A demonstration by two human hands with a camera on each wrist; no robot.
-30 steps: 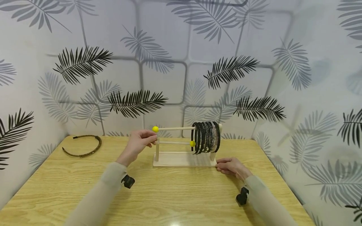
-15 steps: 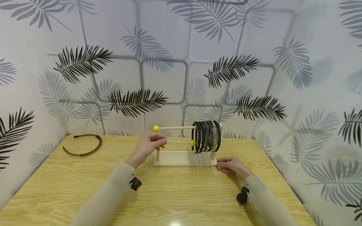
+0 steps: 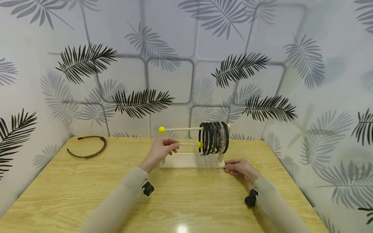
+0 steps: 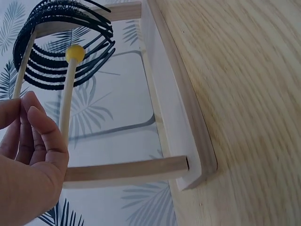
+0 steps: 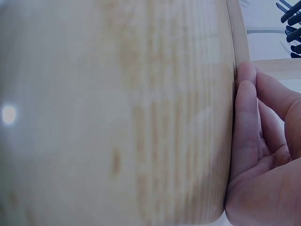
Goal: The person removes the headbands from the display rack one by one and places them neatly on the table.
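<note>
In the head view a wooden rack [image 3: 186, 160] stands on the table with two rods, each tipped by a yellow ball. Several black, beaded headbands [image 3: 214, 138] hang at the right on its upper rod [image 3: 183, 129]. My left hand [image 3: 158, 152] is in front of the left post, its loosely curled fingertips overlapping the lower rod [image 3: 189, 144]. In the left wrist view those fingers [image 4: 44, 125] come together close to both rods, with no headband between them. My right hand [image 3: 240, 169] holds the base's front right corner; in the right wrist view its fingers [image 5: 247, 122] lie against the edge.
A brown-gold headband [image 3: 97, 152] lies apart on the table [image 3: 186, 194] at the back left. A leaf-patterned backdrop [image 3: 180, 81] rises behind and at both sides.
My left hand has moved right from the left post along the lower rod. The right hand stays at the base corner, and the headbands have not moved. The head view has tilted slightly.
</note>
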